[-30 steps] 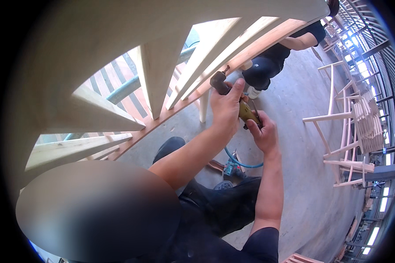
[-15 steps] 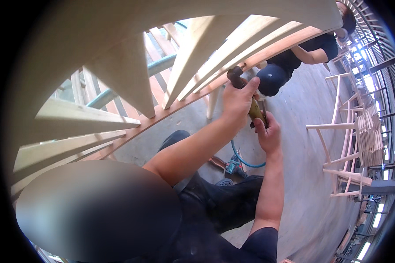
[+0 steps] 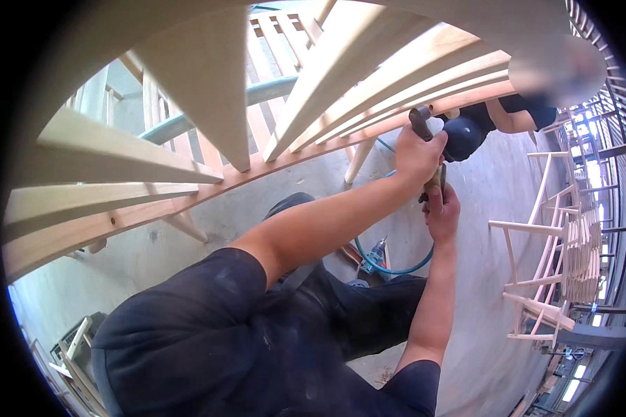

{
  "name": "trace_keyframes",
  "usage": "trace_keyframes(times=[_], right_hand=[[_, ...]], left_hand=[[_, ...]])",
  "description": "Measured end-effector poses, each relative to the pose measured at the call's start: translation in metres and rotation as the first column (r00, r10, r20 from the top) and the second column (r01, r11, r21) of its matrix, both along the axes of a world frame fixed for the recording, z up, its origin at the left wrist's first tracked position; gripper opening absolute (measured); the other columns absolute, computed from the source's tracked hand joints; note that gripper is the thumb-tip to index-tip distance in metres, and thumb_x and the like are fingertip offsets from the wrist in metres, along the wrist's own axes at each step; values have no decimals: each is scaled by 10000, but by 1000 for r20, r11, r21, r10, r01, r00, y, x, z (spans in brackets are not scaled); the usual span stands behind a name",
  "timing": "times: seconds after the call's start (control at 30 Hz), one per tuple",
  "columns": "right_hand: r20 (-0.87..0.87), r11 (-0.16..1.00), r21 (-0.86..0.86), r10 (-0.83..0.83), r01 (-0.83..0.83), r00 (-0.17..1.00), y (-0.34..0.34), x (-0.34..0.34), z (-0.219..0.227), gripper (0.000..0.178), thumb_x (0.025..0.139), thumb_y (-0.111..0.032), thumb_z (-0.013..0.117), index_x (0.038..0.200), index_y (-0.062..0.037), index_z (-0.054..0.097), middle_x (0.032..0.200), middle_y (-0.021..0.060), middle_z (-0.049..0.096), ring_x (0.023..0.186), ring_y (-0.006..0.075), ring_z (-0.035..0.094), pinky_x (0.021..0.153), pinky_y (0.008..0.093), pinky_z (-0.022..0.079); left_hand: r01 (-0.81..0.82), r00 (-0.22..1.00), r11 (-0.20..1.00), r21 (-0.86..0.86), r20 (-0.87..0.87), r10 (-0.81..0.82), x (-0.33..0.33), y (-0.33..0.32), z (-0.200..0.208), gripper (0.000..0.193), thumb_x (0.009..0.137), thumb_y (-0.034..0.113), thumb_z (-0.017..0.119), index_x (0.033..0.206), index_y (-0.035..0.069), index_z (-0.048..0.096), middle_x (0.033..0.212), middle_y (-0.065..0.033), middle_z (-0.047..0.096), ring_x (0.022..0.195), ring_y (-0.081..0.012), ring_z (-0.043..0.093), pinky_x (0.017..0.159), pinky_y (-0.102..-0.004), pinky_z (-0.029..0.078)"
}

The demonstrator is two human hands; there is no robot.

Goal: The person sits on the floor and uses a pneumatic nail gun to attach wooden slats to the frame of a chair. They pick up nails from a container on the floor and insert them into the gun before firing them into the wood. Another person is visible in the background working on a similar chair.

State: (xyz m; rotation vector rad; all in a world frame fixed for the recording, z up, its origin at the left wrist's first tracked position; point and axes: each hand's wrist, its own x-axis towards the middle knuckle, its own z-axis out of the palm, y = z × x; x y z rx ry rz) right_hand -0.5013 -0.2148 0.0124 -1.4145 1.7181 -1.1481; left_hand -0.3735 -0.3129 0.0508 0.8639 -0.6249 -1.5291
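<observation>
Both my hands are on an angled air tool with a dark head and a yellowish body. My left hand is wrapped round it just below the head. Lower down, my right hand grips the rear end of the tool. The head lies against or very close to a long pale wooden rail, near a small dark hole; I cannot tell whether it touches. Broad tapering wooden slats fan out from that rail. A teal air hose curves below my hands.
A teal cordless drill lies on the concrete floor by my leg. Just beyond the tool is another person's dark-clothed knee, with their forearm at the rail. Pale wooden frames and stacked slats stand at the right.
My hands and the air tool have shifted right and slightly up along the rail. The view has shifted, showing more of the rail at the left. Both hands keep their grip.
</observation>
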Motion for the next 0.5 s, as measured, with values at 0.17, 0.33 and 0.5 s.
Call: trace_keyframes(times=[0.17, 0.33, 0.5], right_hand=[[-125, 999, -52, -14, 8, 992, 5, -8, -6, 683, 924, -636, 686, 1186, -9, 613, 786, 32, 647, 617, 108, 592, 562, 267, 480], [-315, 999, -39, -41, 30, 948, 9, 18, 15, 737, 908, -572, 742, 1376, -54, 509, 932, 135, 720, 755, 248, 705, 694, 364, 560], [-535, 974, -225, -118, -6, 837, 2, 14, 6, 725, 922, -465, 767, 1426, -30, 477, 1119, 183, 709, 968, 330, 723, 803, 407, 562]], left_hand=[[-42, 999, 999, 4, -18, 42, -4, 3, 5, 242, 821, 121, 734, 831, 13, 518, 680, -94, 627, 525, -189, 654, 497, -342, 524], [-51, 997, 999, 13, 53, 51, -5, -3, 0, 183, 846, 88, 683, 904, -48, 575, 647, -126, 634, 500, -220, 654, 467, -363, 519], [-67, 995, 998, 8, 70, 66, -10, -3, -1, 141, 841, 59, 655, 862, -48, 566, 620, -133, 627, 491, -231, 652, 457, -368, 516]])
